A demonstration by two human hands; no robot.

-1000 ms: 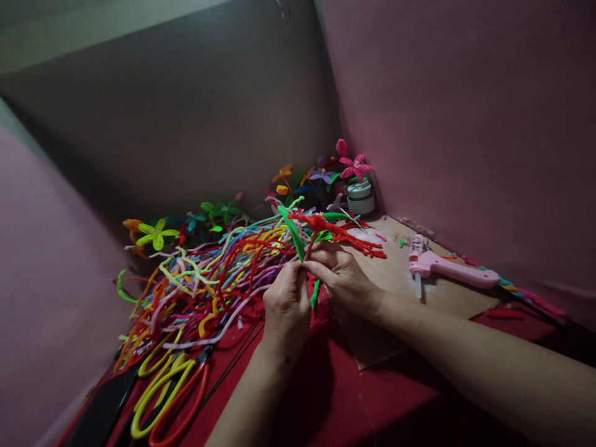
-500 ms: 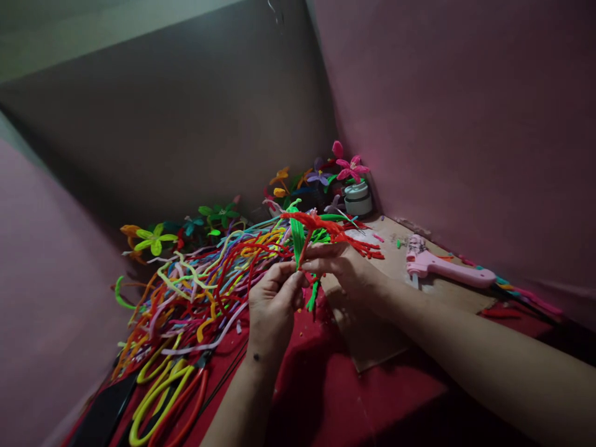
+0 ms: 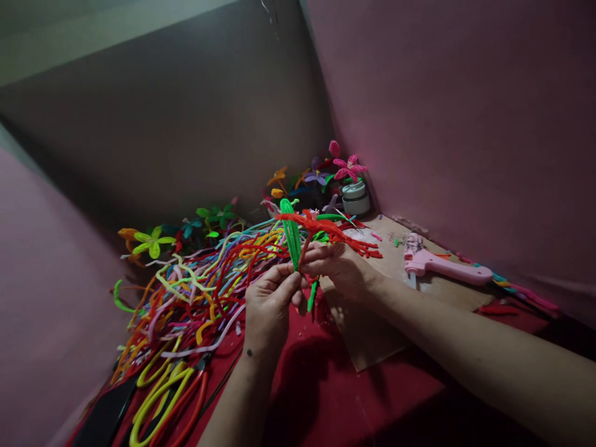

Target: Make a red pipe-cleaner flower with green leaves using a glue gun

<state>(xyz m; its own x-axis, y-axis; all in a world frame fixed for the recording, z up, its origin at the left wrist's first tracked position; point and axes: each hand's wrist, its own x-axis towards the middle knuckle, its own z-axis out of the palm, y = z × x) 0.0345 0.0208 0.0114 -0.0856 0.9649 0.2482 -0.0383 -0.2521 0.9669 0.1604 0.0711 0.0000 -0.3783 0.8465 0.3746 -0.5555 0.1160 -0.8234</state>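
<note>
A green pipe-cleaner leaf (image 3: 291,239) stands upright, its lower end pinched between the thumb and fingers of my left hand (image 3: 272,298). Beside it is a branching red pipe-cleaner piece (image 3: 328,228), whose thin stem runs down into my fingers. My right hand (image 3: 342,268) closes on that stem from the right, its fingertips meeting those of my left hand. Below the hands pokes out another green pipe-cleaner end (image 3: 313,295). The joint between leaf and stem is hidden by my fingers.
Loose coloured pipe cleaners (image 3: 209,273) lie heaped on the left. Yellow-handled scissors (image 3: 161,403) and red-handled scissors (image 3: 198,403) lie in front. At right, a pink glue gun (image 3: 442,264) rests on a brown board (image 3: 372,335). Pipe-cleaner flowers (image 3: 350,167) and a white-lidded container (image 3: 356,198) stand behind.
The green leaf has turned to show its broad face and leans slightly left. My hands stay together around the stems, and the view has shifted a little.
</note>
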